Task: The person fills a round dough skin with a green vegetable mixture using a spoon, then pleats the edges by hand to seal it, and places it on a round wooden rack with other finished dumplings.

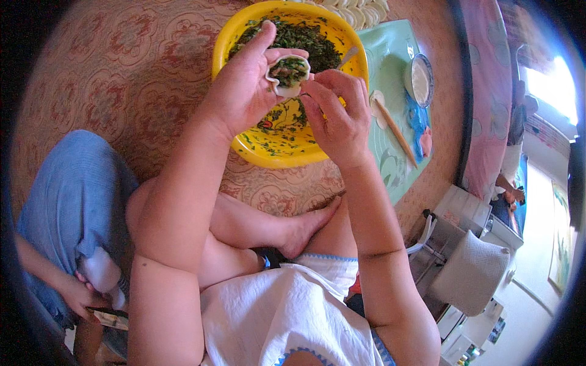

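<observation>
My left hand (247,87), palm up, holds a round dough wrapper (287,91) bearing a mound of chopped green filling (288,72). The wrapper's rim is raised around the filling and not closed over it. My right hand (341,110) has its thumb and fingertips at the wrapper's right edge; whether they pinch it is hard to tell. Both hands are above a yellow plastic basin (288,161) with more green filling (316,43) and a metal spoon (350,56) inside. On a green mat (389,50) to the right lie a wooden rolling pin (397,132) and a flat dough piece (377,110).
A bowl of white flour (420,80) and a blue plastic bag (417,123) are at the mat's right edge. Dumplings (357,13) stand in rows beyond the basin. Another person in blue trousers (68,183) sits at the left. A white chair (476,270) stands at the right.
</observation>
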A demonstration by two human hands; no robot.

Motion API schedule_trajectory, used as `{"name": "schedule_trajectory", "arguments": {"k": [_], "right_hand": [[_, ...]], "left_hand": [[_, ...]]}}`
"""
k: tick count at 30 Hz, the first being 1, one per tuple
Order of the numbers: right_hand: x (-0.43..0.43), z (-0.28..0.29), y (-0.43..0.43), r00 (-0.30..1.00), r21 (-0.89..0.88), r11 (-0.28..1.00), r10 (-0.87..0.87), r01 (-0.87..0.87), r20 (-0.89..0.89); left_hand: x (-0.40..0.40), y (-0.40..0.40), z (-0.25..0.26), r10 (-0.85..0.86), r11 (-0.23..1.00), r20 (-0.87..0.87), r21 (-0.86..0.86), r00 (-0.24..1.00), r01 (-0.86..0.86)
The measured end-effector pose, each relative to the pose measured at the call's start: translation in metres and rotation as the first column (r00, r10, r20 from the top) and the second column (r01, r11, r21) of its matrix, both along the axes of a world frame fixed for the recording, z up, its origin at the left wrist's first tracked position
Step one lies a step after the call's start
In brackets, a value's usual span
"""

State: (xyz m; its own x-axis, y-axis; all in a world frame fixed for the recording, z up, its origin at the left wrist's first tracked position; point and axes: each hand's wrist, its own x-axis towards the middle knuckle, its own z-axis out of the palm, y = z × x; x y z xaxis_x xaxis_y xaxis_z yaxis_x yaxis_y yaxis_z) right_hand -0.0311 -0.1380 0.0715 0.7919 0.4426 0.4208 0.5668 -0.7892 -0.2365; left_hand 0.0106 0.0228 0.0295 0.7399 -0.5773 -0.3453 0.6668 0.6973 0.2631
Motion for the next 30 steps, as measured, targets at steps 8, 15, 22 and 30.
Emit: {"name": "schedule_trajectory", "arguments": {"k": [8, 15, 22, 30], "right_hand": [[0.018, 0.003, 0.003, 0.997, 0.119, 0.992, 0.044, -0.037, -0.058], [0.021, -0.006, -0.003, 0.911, 0.523, 0.825, 0.023, 0.215, -0.411], [0.018, 0.002, -0.002, 0.759, 0.658, 0.625, 0.155, 0.420, -0.632], [0.015, 0.012, -0.004, 0.941, 0.461, 0.866, -0.031, 0.193, -0.337]], "left_hand": [[-0.002, 0.000, -0.001, -0.063, 0.994, 0.085, -0.079, 0.994, 0.070], [-0.011, -0.001, 0.003, -0.169, 0.937, 0.564, 0.347, 0.808, -0.047], [-0.013, -0.006, 0.004, -0.264, 0.779, 0.783, 0.517, 0.564, -0.354], [-0.013, -0.005, 0.004, -0.158, 0.805, 0.695, 0.502, 0.701, -0.317]]}}
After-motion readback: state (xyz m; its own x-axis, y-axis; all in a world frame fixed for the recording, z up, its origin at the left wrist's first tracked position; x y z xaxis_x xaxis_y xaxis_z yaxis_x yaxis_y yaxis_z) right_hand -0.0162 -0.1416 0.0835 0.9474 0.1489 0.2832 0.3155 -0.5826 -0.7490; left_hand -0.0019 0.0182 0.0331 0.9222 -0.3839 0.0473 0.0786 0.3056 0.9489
